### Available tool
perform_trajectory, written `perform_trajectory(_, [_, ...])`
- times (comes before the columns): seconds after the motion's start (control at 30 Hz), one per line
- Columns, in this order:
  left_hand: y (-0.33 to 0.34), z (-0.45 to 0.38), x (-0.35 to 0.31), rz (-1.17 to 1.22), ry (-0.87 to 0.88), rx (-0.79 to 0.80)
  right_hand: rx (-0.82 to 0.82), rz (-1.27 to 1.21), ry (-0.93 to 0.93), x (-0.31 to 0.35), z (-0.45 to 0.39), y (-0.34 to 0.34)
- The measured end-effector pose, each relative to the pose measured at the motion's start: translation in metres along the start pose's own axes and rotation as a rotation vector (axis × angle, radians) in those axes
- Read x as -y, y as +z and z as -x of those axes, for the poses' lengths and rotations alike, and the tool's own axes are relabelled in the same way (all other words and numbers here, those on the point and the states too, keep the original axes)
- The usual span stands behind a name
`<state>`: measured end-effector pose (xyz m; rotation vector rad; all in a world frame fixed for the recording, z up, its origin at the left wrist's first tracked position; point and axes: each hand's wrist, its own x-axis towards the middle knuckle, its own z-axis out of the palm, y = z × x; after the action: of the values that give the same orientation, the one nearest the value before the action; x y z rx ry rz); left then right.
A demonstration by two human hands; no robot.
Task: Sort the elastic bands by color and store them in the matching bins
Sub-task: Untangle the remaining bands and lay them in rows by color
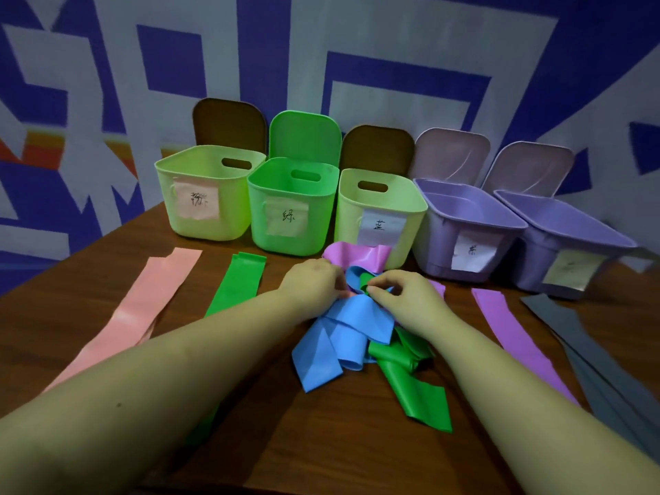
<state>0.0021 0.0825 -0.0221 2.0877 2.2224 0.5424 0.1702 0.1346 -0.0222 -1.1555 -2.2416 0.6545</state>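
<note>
A tangled heap of elastic bands lies mid-table: a blue band [339, 337], a green band [414, 384] and a purple band [357, 257] at its far end. My left hand [314, 280] grips the heap's top from the left. From the right, my right hand [403, 291] pinches the blue and green folds. Flat on the table lie a pink band [143, 309], a green band [239, 287], a purple band [514, 337] and grey bands [585, 348]. Behind stand labelled open bins: pale green [200, 194], green [289, 205], pale green [375, 216], and two purple ones [464, 230] [564, 244].
The bins' lids stand open against a blue and white patterned wall. The wooden table [321, 441] shows bare wood between my forearms, near the front edge.
</note>
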Motion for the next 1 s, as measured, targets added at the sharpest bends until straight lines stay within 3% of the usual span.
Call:
perform_trajectory(0.17, [-0.015, -0.003, -0.002, 0.218, 0.027, -0.082, 0.021, -0.055, -0.005, 0.002, -0.002, -0.007])
perform_trajectory(0.43, [-0.062, -0.014, -0.026, 0.570, 0.005, -0.259, -0.100, -0.282, 0.017, 0.034, -0.010, -0.028])
perform_trajectory(0.6, [-0.087, -0.015, -0.043, 0.857, 0.022, -0.239, -0.218, -0.382, 0.013, 0.058, -0.012, -0.040])
perform_trajectory(0.83, [-0.116, -0.015, -0.046, 1.301, -0.088, -0.351, -0.161, -0.340, 0.013, 0.069, -0.009, -0.054])
perform_trajectory(1.0, [-0.122, -0.014, -0.034, 1.437, -0.141, -0.367, -0.223, -0.617, 0.016, 0.074, -0.011, -0.058])
